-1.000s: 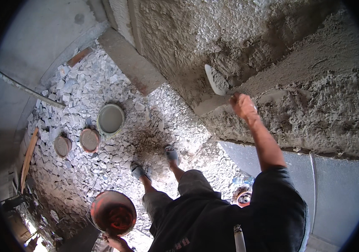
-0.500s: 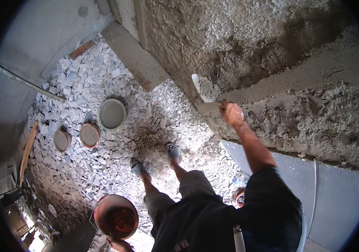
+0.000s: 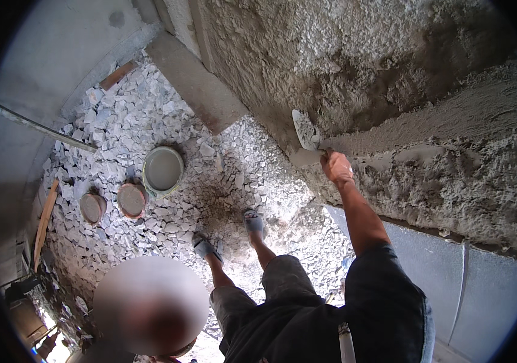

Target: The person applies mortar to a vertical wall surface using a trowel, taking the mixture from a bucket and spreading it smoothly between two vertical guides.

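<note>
My right hand [image 3: 338, 167] is closed round the handle of a trowel [image 3: 302, 128]. Grey mortar clings to the blade, which is held against or very close to the rough wall [image 3: 367, 66]. A smoother mortar band [image 3: 404, 124] runs along the wall beside the hand. At the bottom left, a bucket [image 3: 187, 349] shows only a bit of its rim, since a round blurred patch covers the rest. My left hand [image 3: 164, 359] is at that rim, mostly hidden by the blur and the picture's edge; the earlier frame shows it gripping the bucket.
Broken stones [image 3: 119, 121] cover the floor round my feet. A large tub [image 3: 163, 170] of grey mix stands left of centre, beside two smaller filled buckets, one [image 3: 132, 200] nearer it, one [image 3: 92, 208] farther. A flat slab [image 3: 198, 85] lies along the wall's foot; a wooden strip [image 3: 45, 218] lies far left.
The trowel and my right hand have shifted slightly right along the wall, and less of the blade's face shows. The bucket by my left hand is now largely covered by blur.
</note>
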`<move>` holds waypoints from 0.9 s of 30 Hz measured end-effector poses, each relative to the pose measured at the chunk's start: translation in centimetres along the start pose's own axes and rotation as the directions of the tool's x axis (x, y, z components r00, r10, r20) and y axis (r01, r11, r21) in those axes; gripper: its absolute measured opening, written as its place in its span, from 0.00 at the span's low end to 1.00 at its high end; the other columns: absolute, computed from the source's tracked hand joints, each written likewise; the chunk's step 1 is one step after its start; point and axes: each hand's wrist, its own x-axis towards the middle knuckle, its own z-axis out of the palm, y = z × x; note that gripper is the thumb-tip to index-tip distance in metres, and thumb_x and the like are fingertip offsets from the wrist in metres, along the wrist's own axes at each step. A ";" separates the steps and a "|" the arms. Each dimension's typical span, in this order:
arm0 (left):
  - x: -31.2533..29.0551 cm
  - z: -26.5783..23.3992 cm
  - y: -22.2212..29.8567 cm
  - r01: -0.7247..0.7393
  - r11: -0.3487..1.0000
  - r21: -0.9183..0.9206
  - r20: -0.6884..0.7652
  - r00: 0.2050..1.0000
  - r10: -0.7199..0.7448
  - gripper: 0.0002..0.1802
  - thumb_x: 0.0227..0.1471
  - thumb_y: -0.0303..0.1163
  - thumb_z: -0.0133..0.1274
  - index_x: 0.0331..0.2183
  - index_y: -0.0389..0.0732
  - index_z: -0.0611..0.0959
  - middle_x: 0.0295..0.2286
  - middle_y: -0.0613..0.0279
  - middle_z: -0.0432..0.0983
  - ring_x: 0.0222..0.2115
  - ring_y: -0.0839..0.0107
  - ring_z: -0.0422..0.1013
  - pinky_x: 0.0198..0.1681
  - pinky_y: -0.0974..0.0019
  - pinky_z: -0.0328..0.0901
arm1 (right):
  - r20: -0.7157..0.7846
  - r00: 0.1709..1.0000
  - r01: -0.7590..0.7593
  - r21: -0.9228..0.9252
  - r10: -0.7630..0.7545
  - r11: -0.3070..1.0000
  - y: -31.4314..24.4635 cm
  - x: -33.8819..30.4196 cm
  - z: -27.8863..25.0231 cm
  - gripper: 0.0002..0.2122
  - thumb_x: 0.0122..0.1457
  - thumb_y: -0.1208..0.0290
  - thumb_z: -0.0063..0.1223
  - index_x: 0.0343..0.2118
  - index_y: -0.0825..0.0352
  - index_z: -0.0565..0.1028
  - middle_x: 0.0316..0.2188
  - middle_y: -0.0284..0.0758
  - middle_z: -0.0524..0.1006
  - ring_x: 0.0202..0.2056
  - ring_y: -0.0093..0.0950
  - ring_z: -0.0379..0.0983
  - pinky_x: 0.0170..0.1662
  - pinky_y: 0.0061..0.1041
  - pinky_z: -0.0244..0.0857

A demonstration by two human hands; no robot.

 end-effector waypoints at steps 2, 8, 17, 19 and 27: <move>2.2 -0.2 1.6 -0.063 0.994 0.094 0.018 0.998 0.062 0.19 0.63 0.32 0.51 0.55 0.39 0.76 0.42 0.45 0.78 0.34 0.46 0.76 0.33 0.44 0.71 | -0.026 1.000 0.011 0.012 -0.011 1.000 -0.1 -0.8 -1.7 0.15 0.62 0.56 0.53 0.44 0.60 0.81 0.41 0.53 0.82 0.45 0.56 0.78 0.50 0.50 0.73; 3.2 2.1 0.9 0.040 0.998 0.045 0.048 0.998 -0.042 0.21 0.65 0.30 0.48 0.57 0.36 0.74 0.37 0.43 0.79 0.29 0.49 0.75 0.28 0.46 0.70 | -0.019 1.000 -0.011 -0.058 0.010 0.998 -0.1 -2.5 -6.4 0.15 0.61 0.57 0.56 0.45 0.58 0.81 0.40 0.51 0.82 0.46 0.54 0.78 0.51 0.49 0.73; 1.0 5.1 -2.6 -0.012 0.996 0.087 0.045 0.999 0.008 0.20 0.68 0.36 0.46 0.58 0.43 0.73 0.38 0.52 0.78 0.35 0.62 0.75 0.35 0.53 0.71 | -0.086 0.990 0.106 -0.028 -0.108 0.994 -2.6 -4.9 -12.8 0.14 0.62 0.57 0.57 0.44 0.60 0.82 0.38 0.51 0.82 0.44 0.54 0.79 0.48 0.47 0.74; 5.5 6.0 0.6 0.468 0.606 -0.643 0.128 0.846 -0.517 0.15 0.58 0.36 0.58 0.45 0.43 0.77 0.38 0.57 0.78 0.38 0.64 0.74 0.41 0.55 0.70 | -0.145 0.984 0.099 -0.031 -0.103 0.995 -1.2 -5.7 -14.6 0.14 0.61 0.58 0.57 0.43 0.61 0.81 0.37 0.51 0.82 0.43 0.54 0.79 0.47 0.47 0.74; 7.2 4.7 4.2 0.551 0.213 -0.807 0.232 0.627 -0.744 0.11 0.55 0.35 0.61 0.34 0.43 0.76 0.33 0.66 0.72 0.35 0.70 0.68 0.41 0.62 0.65 | -0.167 0.933 0.291 -0.167 -0.318 0.942 -6.4 -10.4 -22.0 0.12 0.64 0.61 0.57 0.40 0.65 0.82 0.34 0.49 0.84 0.36 0.49 0.82 0.40 0.44 0.76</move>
